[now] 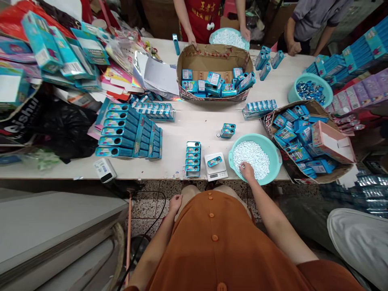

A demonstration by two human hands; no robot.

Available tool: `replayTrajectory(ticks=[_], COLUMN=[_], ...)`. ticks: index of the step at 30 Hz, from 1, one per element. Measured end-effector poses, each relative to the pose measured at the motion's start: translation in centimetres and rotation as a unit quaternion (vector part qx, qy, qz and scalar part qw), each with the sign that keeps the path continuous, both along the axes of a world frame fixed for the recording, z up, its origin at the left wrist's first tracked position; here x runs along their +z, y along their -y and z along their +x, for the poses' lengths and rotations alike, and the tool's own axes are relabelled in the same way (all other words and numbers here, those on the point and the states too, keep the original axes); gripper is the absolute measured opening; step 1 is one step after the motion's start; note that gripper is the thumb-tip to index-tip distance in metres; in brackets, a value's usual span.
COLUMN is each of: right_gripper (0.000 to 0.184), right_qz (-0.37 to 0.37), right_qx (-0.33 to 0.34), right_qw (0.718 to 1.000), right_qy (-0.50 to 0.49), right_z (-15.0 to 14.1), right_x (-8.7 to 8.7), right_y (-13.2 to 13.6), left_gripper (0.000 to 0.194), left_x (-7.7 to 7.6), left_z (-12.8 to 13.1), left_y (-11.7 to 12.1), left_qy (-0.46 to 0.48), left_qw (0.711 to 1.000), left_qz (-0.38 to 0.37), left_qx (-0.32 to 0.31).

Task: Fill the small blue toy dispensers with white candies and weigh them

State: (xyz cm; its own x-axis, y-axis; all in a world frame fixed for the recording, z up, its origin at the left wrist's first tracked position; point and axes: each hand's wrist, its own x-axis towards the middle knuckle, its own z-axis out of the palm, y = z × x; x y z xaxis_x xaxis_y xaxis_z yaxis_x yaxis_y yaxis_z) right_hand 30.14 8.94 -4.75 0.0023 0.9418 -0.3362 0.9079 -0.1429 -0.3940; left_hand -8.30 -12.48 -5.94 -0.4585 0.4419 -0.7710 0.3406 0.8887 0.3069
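Observation:
My right hand (247,172) reaches into a turquoise basin (278,159) of small white candies (251,155). Its fingers are pinched together with something white at the tips, likely candies. Down by my left thigh rests my left hand (175,203), its fingers curled closed and nothing visible in them. Left of the basin stands a small white scale (216,171) with a blue tin (214,161) lying on it. Beside the scale is a row of several upright blue tins (193,157) with round openings on top. Two more blue tins (228,130) stand behind, next to a small round cap (218,135).
Cardboard boxes of blue tins stand at the back (215,60) and right (273,121). Stacked tins (130,133) and a white device (104,170) occupy the left. A basin of shiny caps (313,92) is at far right. A co-worker's hand (192,39) touches the back box.

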Motion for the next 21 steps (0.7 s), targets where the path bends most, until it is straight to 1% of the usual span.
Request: replayTrajectory(ticks=[4,7,10,13,15,18,21], right_gripper=[0.016,0.018,0.020,0.026,0.027,0.024,0.022], right_qz=[-0.007,-0.010,-0.013,-0.007,-0.009,-0.015,-0.028], right_qx=[-0.018,-0.045,-0.075,-0.084,-0.080,-0.078,-0.107], right_qw=[1.000,0.998,0.996,0.995,0.995,0.995,0.992], right_qy=[-0.022,-0.037,-0.049,-0.062,-0.065,-0.063,-0.065], right_z=[0.2,0.4,0.5,0.5,0.5,0.3,0.1], right_x=[0.0,-0.1,-0.4,-0.6,-0.7,-0.6,-0.2], right_y=[-0.1,-0.2,-0.1,0.0,0.0,-0.1,-0.2], left_gripper=[0.024,0.022,0.021,0.020,0.020,0.021,0.022], left_x=[-0.2,-0.5,-0.8,-1.0,-1.0,-0.8,-0.6], left_z=[0.0,-0.2,-0.4,-0.6,-0.6,-0.6,-0.6], left_y=[-0.1,0.0,0.2,0.5,0.6,0.8,0.9], left_qy=[-0.004,-0.005,-0.006,-0.012,-0.014,-0.011,-0.014], left_qw=[1.000,1.000,1.000,1.000,1.000,1.000,1.000], left_qz=[0.000,0.002,-0.002,-0.007,-0.007,-0.003,-0.001], left_qx=[0.000,-0.001,-0.003,-0.004,-0.006,-0.007,-0.007])
